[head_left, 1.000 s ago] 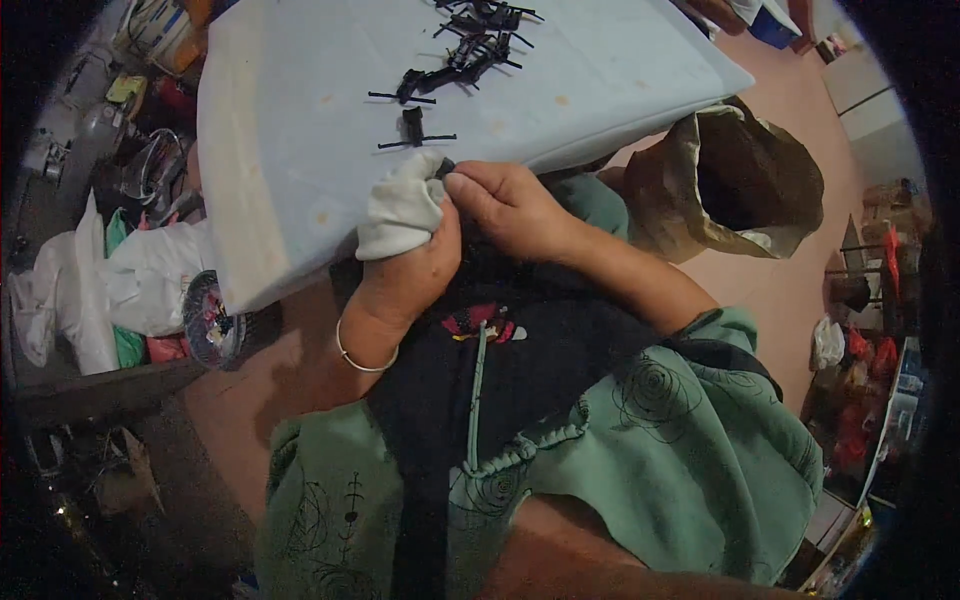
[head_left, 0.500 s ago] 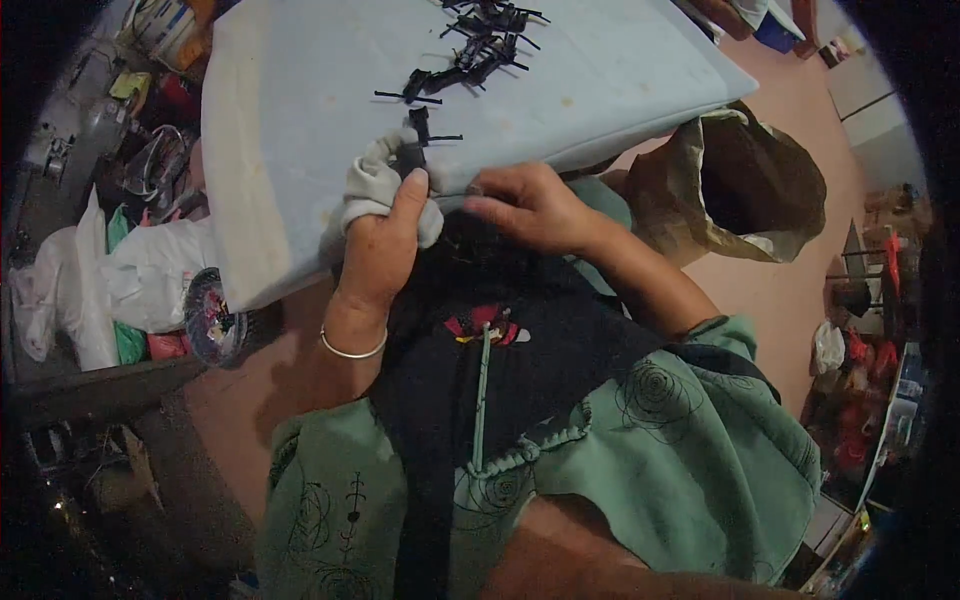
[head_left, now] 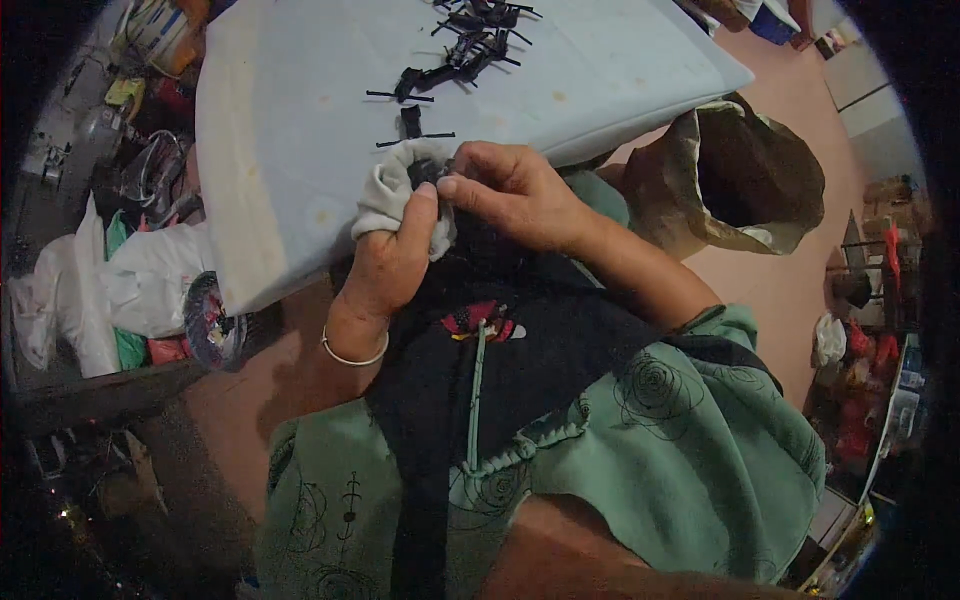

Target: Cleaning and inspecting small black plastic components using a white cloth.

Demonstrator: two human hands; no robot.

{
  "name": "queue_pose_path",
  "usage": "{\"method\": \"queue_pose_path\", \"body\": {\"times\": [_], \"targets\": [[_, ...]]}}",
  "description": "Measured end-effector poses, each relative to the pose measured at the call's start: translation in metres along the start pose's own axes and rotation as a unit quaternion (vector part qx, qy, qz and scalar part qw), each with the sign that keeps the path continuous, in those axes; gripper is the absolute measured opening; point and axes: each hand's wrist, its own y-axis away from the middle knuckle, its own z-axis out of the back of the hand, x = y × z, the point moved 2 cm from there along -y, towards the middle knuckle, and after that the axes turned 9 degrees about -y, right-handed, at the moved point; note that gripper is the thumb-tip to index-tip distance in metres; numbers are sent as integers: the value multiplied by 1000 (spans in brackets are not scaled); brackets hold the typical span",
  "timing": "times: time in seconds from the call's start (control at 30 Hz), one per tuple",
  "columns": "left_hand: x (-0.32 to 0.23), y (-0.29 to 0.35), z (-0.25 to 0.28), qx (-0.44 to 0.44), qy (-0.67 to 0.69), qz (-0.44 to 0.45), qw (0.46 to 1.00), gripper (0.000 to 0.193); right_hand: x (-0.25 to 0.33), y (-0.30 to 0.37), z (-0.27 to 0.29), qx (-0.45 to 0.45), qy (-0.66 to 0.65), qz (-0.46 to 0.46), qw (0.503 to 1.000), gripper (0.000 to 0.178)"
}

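Head view: left hand [head_left: 392, 258] fingers grip white cloth [head_left: 382, 197] and small black part [head_left: 428, 171], near pale padded surface [head_left: 275, 140] edge; right hand [head_left: 533, 205] fingers pinch part's right side. Similar black pieces [head_left: 468, 66] lie beyond.

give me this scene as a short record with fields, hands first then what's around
left hand: holds a white cloth and a small black part
right hand: fingertips at that part; exact contact unclear
work surface: pale, lightly stained cover
on surface: cluster of black parts, with one black piece just beyond the hands
right side: open brown sack
left side: white plastic bags
worn: bracelet on left wrist
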Motion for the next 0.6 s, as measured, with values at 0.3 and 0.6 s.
{"method": "queue_pose_path", "body": {"times": [0.3, 0.6], "targets": [[9, 5, -4, -37, -206, 8, 978, 24, 5, -4, -1, 34, 212, 10, 977, 26], [7, 7, -3, 23, -456, -189, 870, 19, -23, -6, 17, 77, 172, -49, 981, 25]]}}
